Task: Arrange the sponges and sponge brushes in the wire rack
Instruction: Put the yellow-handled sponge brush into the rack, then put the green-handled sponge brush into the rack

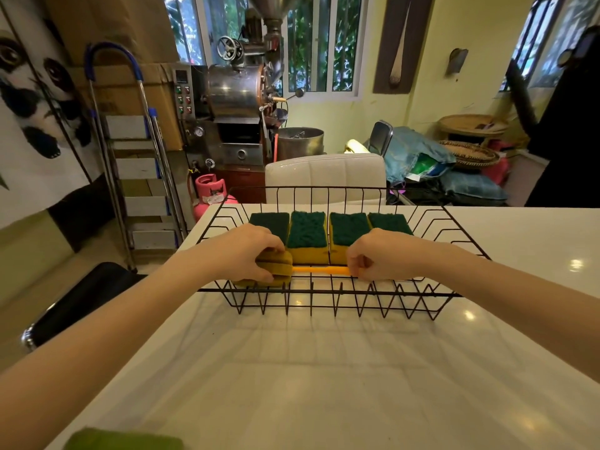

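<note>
**Brush held at both ends inside the rack**

On the worktop (324, 368): pale, glossy, with ceiling lights reflected in it. The black wire rack (328, 190) sits at its far side. A white chair back shows just behind the rack.

In the rack, far row: four sponges (306, 233) side by side, green scrub face up, yellow foam below, each touching the next.

Near row: one sponge brush (319, 270) lying along the rack's front wall, just in front of the sponges. Yellow foam head at left, orange handle running right.

Left hand (246, 251): grip clamped over the foam head, fingers wrapped on top. Right hand (378, 254): grip pinched shut on the handle's right end.

Bottom left corner: a blurred green-yellow edge, too blurred to identify.
</note>
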`<state>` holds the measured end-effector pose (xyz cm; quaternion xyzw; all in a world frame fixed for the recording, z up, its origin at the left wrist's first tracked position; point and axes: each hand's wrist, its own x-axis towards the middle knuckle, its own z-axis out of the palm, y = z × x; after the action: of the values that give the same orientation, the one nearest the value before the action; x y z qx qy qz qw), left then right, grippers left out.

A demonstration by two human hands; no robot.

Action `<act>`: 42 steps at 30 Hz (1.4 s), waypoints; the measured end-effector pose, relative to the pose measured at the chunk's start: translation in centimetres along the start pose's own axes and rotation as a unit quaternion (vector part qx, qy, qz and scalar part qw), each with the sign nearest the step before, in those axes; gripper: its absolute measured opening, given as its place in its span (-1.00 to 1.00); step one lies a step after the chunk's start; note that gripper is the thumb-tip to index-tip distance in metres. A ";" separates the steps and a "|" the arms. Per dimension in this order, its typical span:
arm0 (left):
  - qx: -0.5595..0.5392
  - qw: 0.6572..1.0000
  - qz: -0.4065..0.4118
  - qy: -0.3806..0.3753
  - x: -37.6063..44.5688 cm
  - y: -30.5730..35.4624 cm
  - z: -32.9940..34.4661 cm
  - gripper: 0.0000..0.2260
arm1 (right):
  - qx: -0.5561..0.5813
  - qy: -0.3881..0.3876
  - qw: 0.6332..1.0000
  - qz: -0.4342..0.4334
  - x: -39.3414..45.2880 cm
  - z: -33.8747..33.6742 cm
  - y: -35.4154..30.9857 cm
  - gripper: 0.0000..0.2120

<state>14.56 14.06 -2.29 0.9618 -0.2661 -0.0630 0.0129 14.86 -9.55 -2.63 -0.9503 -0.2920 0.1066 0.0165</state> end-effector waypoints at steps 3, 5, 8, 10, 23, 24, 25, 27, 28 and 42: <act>-0.014 1.000 -0.007 -0.005 -0.2 0.0 -0.2 -0.53 | 0.027 0.005 1.000 0.001 -0.4 0.0 0.1 -0.83; -0.026 1.000 -0.010 0.004 -0.5 0.1 -0.5 -0.55 | 0.040 0.012 0.999 0.002 -0.8 -0.3 0.0 -0.79; -0.060 0.998 -0.012 0.025 -1.5 0.4 -1.4 -0.56 | 0.069 0.042 0.997 0.008 -2.0 -1.1 -0.6 -0.75; -0.092 0.994 -0.012 0.049 -2.7 0.8 -2.2 -0.56 | 0.095 0.078 0.992 0.005 -3.1 -1.7 -1.4 -0.73; -0.177 0.970 -0.001 0.165 -16.2 4.2 -1.0 -0.26 | 0.200 0.202 0.949 -0.133 -9.9 0.4 -12.9 -0.31; -0.177 0.971 -0.007 0.162 -17.0 4.2 -0.4 -0.24 | 0.199 0.196 0.950 -0.136 -10.1 1.1 -13.4 -0.28; -0.178 0.971 -0.015 0.159 -17.8 4.3 0.2 -0.23 | 0.200 0.189 0.952 -0.136 -10.3 1.8 -13.8 -0.26; -0.190 0.969 -0.040 0.153 -19.2 4.1 1.4 -0.23 | 0.207 0.170 0.954 -0.134 -10.6 3.2 -14.5 -0.23; -0.199 0.967 -0.052 0.148 -20.0 3.9 2.0 -0.24 | 0.212 0.158 0.955 -0.133 -10.8 3.9 -14.8 -0.23; -0.206 0.973 -0.074 0.075 -24.2 2.6 6.6 -0.31 | 0.144 0.096 0.978 -0.115 -12.2 8.5 -16.5 -0.50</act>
<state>-8.17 24.27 -5.96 0.9574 -0.1741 -0.0448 0.2260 -5.83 -2.96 -7.04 -0.9040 -0.3777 0.0533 0.1929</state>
